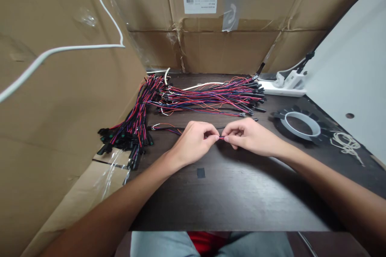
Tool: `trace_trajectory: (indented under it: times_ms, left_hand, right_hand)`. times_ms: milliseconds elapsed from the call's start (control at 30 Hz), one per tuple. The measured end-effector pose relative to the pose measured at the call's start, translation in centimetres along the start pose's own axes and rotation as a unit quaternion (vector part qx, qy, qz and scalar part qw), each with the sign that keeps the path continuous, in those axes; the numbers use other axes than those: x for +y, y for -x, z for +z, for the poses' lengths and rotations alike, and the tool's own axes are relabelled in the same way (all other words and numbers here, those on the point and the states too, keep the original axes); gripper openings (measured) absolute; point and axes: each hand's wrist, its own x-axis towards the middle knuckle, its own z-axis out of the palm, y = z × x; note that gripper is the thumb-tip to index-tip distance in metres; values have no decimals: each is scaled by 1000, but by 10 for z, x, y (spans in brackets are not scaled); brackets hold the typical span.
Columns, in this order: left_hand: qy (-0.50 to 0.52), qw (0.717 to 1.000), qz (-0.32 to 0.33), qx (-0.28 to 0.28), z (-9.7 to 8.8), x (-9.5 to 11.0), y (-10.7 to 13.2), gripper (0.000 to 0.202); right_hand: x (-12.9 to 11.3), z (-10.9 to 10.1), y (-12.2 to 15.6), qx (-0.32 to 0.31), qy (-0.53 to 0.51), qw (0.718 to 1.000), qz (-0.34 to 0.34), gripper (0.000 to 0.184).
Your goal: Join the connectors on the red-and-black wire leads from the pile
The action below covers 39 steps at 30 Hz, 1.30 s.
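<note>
Over the middle of the dark table, my left hand and my right hand face each other with fingertips pinched. A short stretch of red and dark wires shows between them, and both hands are closed on it. Most of this wire harness is hidden behind my fingers. Its black cable and loose thin wires come out to the left of my left hand. A small black square of tape lies flat on the table, nearer to me than my hands.
Behind my hands lies a bundle of red, blue and black wire harnesses. Another pile is at left. A tape roll with black strips, beige string and a white power strip are at right. Cardboard walls the back.
</note>
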Motion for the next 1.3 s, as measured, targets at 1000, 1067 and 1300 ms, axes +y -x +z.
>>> trace_trajectory:
  times_ms: [1000,1067,1300]
  left_hand:
    - [-42,981,-22,-187,-18,9,-12,7]
    - [-19,983,-30,-181,-19,8,-14,8]
    - [15,982,-43,-182,-20,8,-13,9]
  right_hand:
    - [-4,-40,11,-132,-21,990,47,19]
    - [-3,-44,12,-116,-37,991,61,18]
    - [-1,-54,15,-111,-75,988,82,17]
